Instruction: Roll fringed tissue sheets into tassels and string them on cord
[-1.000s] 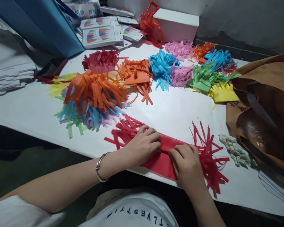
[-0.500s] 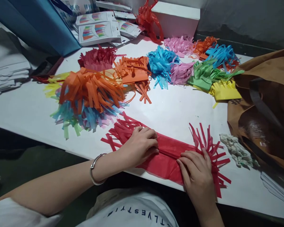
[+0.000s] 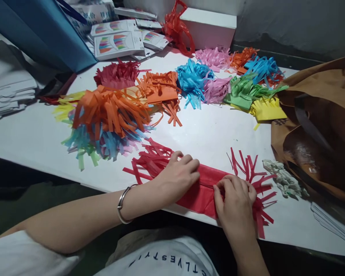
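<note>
A strip of red tissue paper [image 3: 204, 184], fringed at both ends, lies across the near edge of the white table [image 3: 212, 134]. My left hand [image 3: 178, 176] presses down on its left half with fingers together, fingertips at the centre fold. My right hand [image 3: 235, 199] has curled fingers pinching the folded middle of the same paper, beside the right-hand fringe [image 3: 257, 184]. A silver bangle [image 3: 123, 203] sits on my left wrist.
Piles of fringed tissue lie farther back: orange over blue and green [image 3: 109, 115], dark red [image 3: 117, 73], blue [image 3: 192, 78], green [image 3: 244, 92], yellow [image 3: 267, 109], pink [image 3: 214, 57]. A brown paper bag [image 3: 319, 126] stands at right, a crumpled wad [image 3: 283, 178] beside it. Printed cards [image 3: 117, 42] and a white box [image 3: 208, 28] are at the back.
My right hand slid right along the red paper, then came back toward the middle with fingers curling into a pinch. My left hand shifted slightly right, still on the paper.
</note>
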The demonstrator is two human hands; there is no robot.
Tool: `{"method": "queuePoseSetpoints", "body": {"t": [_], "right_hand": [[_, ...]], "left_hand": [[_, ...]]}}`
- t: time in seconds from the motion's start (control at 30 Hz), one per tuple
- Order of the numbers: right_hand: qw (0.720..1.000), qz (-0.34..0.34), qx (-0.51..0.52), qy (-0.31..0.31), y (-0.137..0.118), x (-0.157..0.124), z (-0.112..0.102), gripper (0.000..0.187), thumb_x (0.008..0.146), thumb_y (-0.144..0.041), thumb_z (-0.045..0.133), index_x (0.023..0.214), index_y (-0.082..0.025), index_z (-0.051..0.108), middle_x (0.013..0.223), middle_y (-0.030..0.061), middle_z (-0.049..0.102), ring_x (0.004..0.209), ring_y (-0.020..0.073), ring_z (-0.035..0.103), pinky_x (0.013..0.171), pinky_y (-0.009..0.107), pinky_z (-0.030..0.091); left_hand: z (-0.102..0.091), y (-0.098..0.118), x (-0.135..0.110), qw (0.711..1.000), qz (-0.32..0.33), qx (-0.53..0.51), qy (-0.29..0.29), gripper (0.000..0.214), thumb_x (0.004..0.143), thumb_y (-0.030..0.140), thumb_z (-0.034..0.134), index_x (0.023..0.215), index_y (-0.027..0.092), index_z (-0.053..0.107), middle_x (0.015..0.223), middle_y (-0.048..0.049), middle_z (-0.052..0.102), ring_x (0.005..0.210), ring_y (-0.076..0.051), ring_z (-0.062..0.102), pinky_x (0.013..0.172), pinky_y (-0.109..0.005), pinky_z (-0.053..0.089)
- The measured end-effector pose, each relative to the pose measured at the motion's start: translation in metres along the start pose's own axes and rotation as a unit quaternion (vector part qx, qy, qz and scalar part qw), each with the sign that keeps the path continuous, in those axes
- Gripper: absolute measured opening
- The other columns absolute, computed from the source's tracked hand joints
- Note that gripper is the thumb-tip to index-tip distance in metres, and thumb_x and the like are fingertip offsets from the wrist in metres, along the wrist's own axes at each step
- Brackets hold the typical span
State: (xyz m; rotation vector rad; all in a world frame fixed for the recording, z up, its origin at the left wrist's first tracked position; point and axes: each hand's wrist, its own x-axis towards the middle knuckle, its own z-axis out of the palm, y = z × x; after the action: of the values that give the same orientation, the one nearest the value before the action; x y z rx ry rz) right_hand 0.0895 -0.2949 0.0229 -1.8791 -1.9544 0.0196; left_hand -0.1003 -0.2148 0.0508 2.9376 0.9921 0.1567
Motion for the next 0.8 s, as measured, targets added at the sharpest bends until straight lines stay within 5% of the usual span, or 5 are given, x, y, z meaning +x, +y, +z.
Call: {"method": "queuePoseSetpoints", "body": {"t": [0.2, 0.43, 0.57, 0.63, 0.8], "right_hand": [[0.996, -0.070, 0.047, 0.013, 0.002, -0.002, -0.001, 0.010, 0.093, -0.014, 0.056, 0.095, -0.021, 0.063, 0.095, 0.0020, 0.067, 0.096, 0.0220, 0.059, 0.112, 0.055, 0.022], [0.987, -0.155, 0.031, 0.026, -0.011, 0.006, 0.001, 0.015, 0.097, -0.014, 0.052, 0.100, -0.018, 0.067, 0.092, 0.0036, 0.070, 0.094, 0.0216, 0.060, 0.112, 0.054, 0.024], [0.983, -0.167, 0.021, 0.069, -0.012, 0.013, -0.002, 0.017, 0.097, -0.009, 0.050, 0.095, -0.016, 0.065, 0.089, 0.0046, 0.069, 0.088, 0.0194, 0.061, 0.109, 0.052, 0.030], [0.979, -0.167, 0.027, 0.109, -0.011, 0.017, -0.008, 0.013, 0.096, -0.009, 0.053, 0.095, -0.015, 0.064, 0.088, 0.0051, 0.069, 0.087, 0.0191, 0.062, 0.106, 0.052, 0.034], [0.966, -0.083, 0.036, 0.240, 0.021, 0.016, -0.030, 0.001, 0.092, -0.014, 0.063, 0.093, -0.015, 0.064, 0.088, 0.0073, 0.069, 0.087, 0.0207, 0.064, 0.097, 0.047, 0.044]], "left_hand": [[0.008, 0.001, 0.004, 0.987, 0.129, 0.053, 0.080, 0.025, 0.092, 0.015, 0.061, 0.068, 0.017, 0.066, 0.079, -0.0027, 0.057, 0.079, -0.020, 0.045, 0.099, -0.048, 0.026], [-0.006, -0.008, 0.013, 0.997, 0.080, -0.002, 0.001, 0.023, 0.088, 0.014, 0.062, 0.065, 0.016, 0.062, 0.077, -0.0047, 0.058, 0.076, -0.020, 0.048, 0.081, -0.039, 0.036], [-0.007, 0.002, -0.002, 0.984, 0.161, -0.032, 0.068, 0.018, 0.095, 0.016, 0.055, 0.082, 0.015, 0.066, 0.093, -0.0087, 0.065, 0.085, -0.021, 0.053, 0.087, -0.038, 0.041], [0.000, 0.009, -0.009, 0.975, 0.205, -0.066, 0.058, 0.017, 0.097, 0.014, 0.052, 0.096, 0.014, 0.068, 0.106, -0.0109, 0.067, 0.097, -0.023, 0.057, 0.093, -0.035, 0.044], [0.017, 0.008, -0.014, 0.986, 0.108, -0.130, -0.001, 0.051, 0.097, 0.035, 0.056, 0.142, 0.011, 0.048, 0.146, -0.0185, 0.050, 0.135, -0.030, 0.048, 0.109, -0.038, 0.041]]}}
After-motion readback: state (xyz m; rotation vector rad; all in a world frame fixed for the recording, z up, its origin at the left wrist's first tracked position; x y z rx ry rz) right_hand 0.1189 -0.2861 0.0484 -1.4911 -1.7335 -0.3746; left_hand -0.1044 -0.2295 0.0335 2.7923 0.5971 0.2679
